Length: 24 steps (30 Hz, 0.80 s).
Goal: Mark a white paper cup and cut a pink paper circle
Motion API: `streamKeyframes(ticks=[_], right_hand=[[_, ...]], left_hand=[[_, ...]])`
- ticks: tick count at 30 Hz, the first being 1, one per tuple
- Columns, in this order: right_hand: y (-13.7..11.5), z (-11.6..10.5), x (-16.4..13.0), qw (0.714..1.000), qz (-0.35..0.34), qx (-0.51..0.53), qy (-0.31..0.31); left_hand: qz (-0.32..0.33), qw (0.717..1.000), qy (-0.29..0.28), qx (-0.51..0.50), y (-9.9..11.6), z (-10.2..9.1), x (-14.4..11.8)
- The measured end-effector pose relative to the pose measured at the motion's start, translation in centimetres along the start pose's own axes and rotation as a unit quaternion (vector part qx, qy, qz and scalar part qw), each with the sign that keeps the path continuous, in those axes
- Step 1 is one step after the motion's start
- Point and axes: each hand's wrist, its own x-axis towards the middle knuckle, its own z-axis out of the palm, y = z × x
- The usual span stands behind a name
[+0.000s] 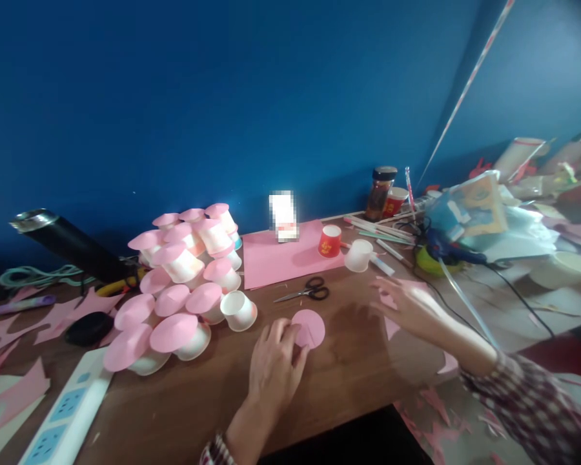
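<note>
My left hand (pixel 277 355) pinches the left edge of a pink paper circle (pixel 312 328) low over the wooden table, its fingers closed. A line runs from the circle's middle toward its lower edge. Off to the right, my right hand (pixel 401 306) is smeared by motion, with its fingers stretched out and nothing visible in them. Pink paper scraps (pixel 391 328) lie under and beside it. Black-handled scissors (pixel 310 289) rest just beyond the circle. A white paper cup (pixel 238 310) stands upside down or tilted left of the scissors; I cannot tell which.
Several cups topped with pink paper cones (pixel 173 332) are grouped at left, near a power strip (pixel 70 407). Behind the scissors lie pink sheets (pixel 281 258), a red cup (pixel 330 241) and a white cup (pixel 358 256). A glue gun (pixel 452 247) with a cord sits at right.
</note>
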Motion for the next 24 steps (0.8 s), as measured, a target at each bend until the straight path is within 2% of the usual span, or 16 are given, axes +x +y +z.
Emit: streamKeyframes(ticks=[2,5,9,14,20,24], right_hand=[[2.0,-0.8,1.0,0.998,0.028,-0.05,0.013],[4.2,-1.3,3.0,0.994,0.065,-0.082,0.03],[5.5,-0.1,5.3,0.987,0.143,-0.072,0.005],[6.0,1.9,6.6,0.985,0.167,-0.042,-0.002],[6.9,1.3,5.0,0.975,0.215,0.04,0.033],[5.3,0.4,2.0,0.964,0.224,0.139,0.04]], left_hand=[[0.072,0.997,0.004,-0.009,0.1,0.2,-0.2],[0.119,0.993,0.012,-0.024,0.0,1.0,-0.3],[0.125,0.992,0.001,-0.024,-0.3,1.9,-0.3],[0.112,0.994,-0.004,-0.008,-0.1,2.1,-0.5],[0.105,0.994,-0.012,-0.011,0.6,2.0,-0.5],[0.106,0.994,0.009,-0.025,0.0,2.4,-0.6]])
